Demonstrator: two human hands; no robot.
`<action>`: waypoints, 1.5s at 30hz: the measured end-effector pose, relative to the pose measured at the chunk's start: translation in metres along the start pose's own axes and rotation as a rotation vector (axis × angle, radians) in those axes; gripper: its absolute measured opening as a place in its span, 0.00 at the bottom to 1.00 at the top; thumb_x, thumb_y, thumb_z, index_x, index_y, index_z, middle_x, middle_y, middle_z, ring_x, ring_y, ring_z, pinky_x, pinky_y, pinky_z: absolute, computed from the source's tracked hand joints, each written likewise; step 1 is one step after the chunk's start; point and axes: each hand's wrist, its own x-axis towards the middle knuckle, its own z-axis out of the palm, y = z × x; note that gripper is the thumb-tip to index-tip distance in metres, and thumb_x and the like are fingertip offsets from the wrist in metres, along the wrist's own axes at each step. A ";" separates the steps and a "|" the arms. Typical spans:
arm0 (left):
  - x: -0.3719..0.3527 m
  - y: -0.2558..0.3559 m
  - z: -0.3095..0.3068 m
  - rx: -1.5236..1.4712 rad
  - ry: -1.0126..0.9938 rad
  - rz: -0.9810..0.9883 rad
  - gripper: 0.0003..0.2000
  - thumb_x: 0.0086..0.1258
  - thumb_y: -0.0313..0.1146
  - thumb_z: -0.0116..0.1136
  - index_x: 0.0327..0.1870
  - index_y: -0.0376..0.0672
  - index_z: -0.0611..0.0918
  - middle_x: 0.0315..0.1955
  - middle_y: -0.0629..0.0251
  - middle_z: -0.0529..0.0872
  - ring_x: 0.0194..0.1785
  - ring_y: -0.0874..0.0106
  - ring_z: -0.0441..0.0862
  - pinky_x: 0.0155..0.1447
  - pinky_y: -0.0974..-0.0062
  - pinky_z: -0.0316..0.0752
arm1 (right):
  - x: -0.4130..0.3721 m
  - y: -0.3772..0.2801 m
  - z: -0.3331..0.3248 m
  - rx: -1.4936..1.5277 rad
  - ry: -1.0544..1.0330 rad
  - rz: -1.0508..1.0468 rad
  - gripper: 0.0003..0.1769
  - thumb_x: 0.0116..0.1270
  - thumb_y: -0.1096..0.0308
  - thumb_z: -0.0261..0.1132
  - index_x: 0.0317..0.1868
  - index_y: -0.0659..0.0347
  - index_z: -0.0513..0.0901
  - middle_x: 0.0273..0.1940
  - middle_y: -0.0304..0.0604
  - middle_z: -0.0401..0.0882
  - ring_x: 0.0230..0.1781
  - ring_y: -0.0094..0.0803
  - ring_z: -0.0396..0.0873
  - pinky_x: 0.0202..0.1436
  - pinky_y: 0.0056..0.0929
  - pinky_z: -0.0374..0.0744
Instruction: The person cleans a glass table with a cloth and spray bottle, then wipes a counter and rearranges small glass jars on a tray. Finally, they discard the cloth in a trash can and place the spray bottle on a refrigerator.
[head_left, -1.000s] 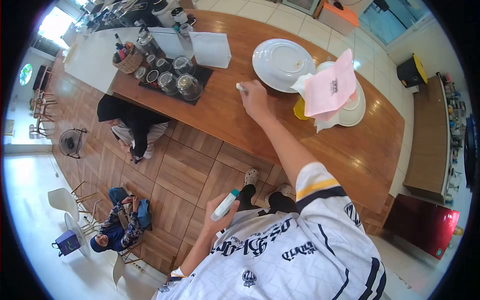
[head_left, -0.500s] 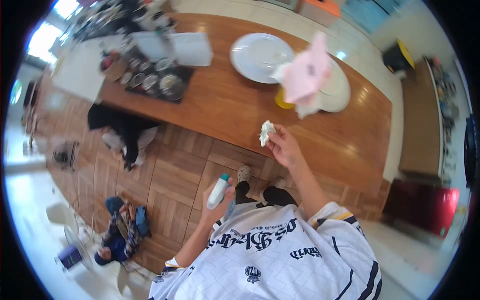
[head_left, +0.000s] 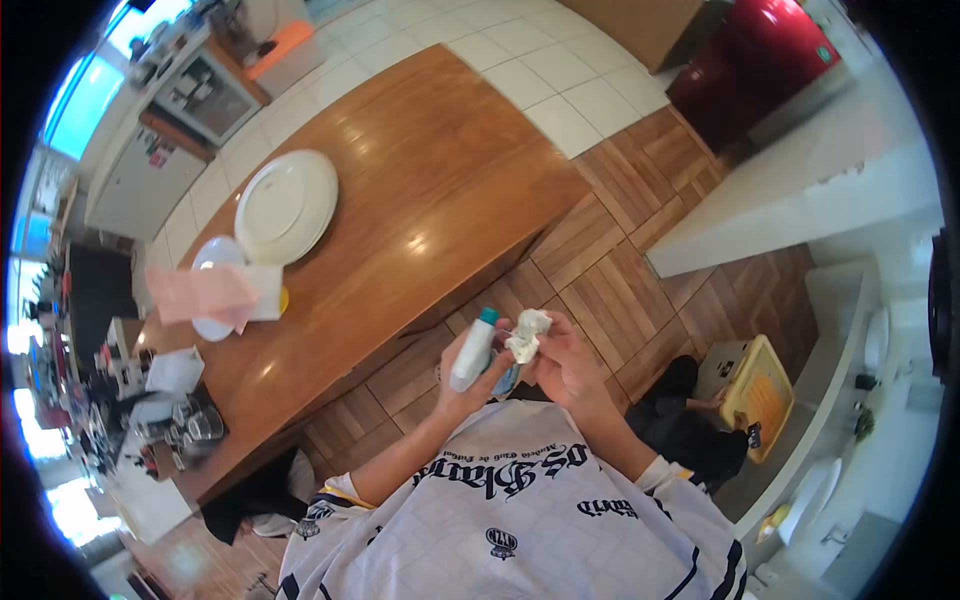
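My left hand [head_left: 462, 380] is wrapped round a small white bottle [head_left: 474, 352] with a teal cap, tilted with the cap up. A bit of blue cloth [head_left: 503, 380] shows beneath that hand. My right hand [head_left: 570, 370] pinches a crumpled white tissue [head_left: 528, 335] right beside the bottle, and the fingers of both hands are close together. Both hands are in front of my shirt, off the edge of the wooden table [head_left: 440, 150].
White plates [head_left: 287, 207], pink cloth [head_left: 205, 297] and glassware [head_left: 203, 422] are on the table. One person [head_left: 690, 430] crouches at the right by a yellow-rimmed box [head_left: 762, 400]; another [head_left: 265, 500] is at the lower left. A red fridge [head_left: 755, 70] stands upper right.
The view has turned to the right. My right hand has moved from over the table to beside the bottle, bringing the tissue with it. The pink cloth, earlier raised and blurred, now lies over a plate.
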 end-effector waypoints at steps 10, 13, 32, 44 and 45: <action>0.090 -0.008 0.239 0.036 -0.329 -0.064 0.17 0.65 0.31 0.68 0.52 0.36 0.80 0.39 0.66 0.82 0.42 0.78 0.77 0.47 0.77 0.74 | -0.066 -0.202 -0.148 -0.583 0.234 -0.129 0.20 0.70 0.79 0.61 0.61 0.69 0.74 0.49 0.44 0.81 0.47 0.28 0.81 0.48 0.24 0.79; 0.108 -0.002 0.289 0.021 -0.313 -0.049 0.15 0.65 0.30 0.67 0.51 0.36 0.80 0.39 0.66 0.82 0.42 0.78 0.77 0.46 0.77 0.74 | -0.065 -0.259 -0.136 -0.562 0.266 -0.134 0.18 0.67 0.79 0.64 0.57 0.70 0.77 0.50 0.46 0.81 0.45 0.26 0.81 0.48 0.24 0.79; 0.391 0.037 0.361 -0.053 -0.193 0.135 0.13 0.68 0.35 0.66 0.47 0.38 0.81 0.30 0.68 0.84 0.34 0.79 0.77 0.41 0.76 0.75 | 0.189 -0.464 -0.200 -0.437 0.194 -0.088 0.08 0.65 0.78 0.67 0.43 0.64 0.80 0.38 0.44 0.85 0.35 0.28 0.83 0.37 0.26 0.80; 0.711 0.086 0.373 0.047 -0.138 0.136 0.14 0.67 0.36 0.66 0.46 0.37 0.81 0.29 0.67 0.85 0.33 0.79 0.79 0.39 0.77 0.75 | 0.405 -0.685 -0.234 -0.427 0.322 -0.471 0.09 0.71 0.74 0.62 0.49 0.61 0.75 0.50 0.50 0.81 0.42 0.28 0.80 0.42 0.23 0.78; 0.738 0.080 0.372 0.077 -0.122 0.139 0.13 0.67 0.36 0.66 0.47 0.38 0.81 0.30 0.66 0.86 0.33 0.79 0.80 0.40 0.76 0.76 | 0.425 -0.698 -0.241 -0.420 0.374 -0.495 0.09 0.71 0.74 0.62 0.50 0.62 0.75 0.50 0.51 0.81 0.41 0.27 0.79 0.42 0.22 0.78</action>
